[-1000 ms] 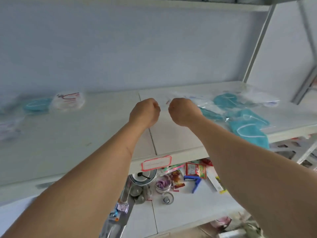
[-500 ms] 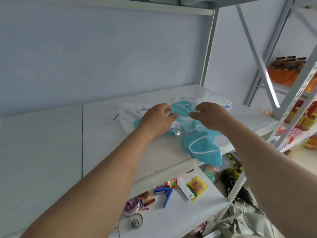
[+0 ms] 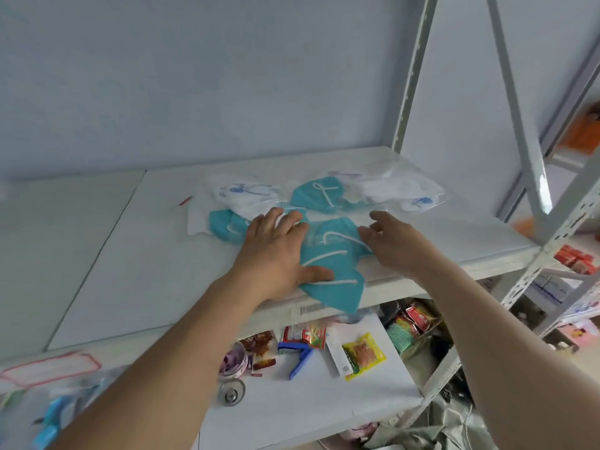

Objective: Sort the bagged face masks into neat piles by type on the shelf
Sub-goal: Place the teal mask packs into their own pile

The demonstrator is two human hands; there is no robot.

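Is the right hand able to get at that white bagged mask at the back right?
Probably yes: the right hand is open, and nothing stands between it and the white bagged mask just beyond.

Bagged teal masks (image 3: 328,254) and white masks (image 3: 399,190) jumbled, overlapping on shelf (image 3: 136,271).
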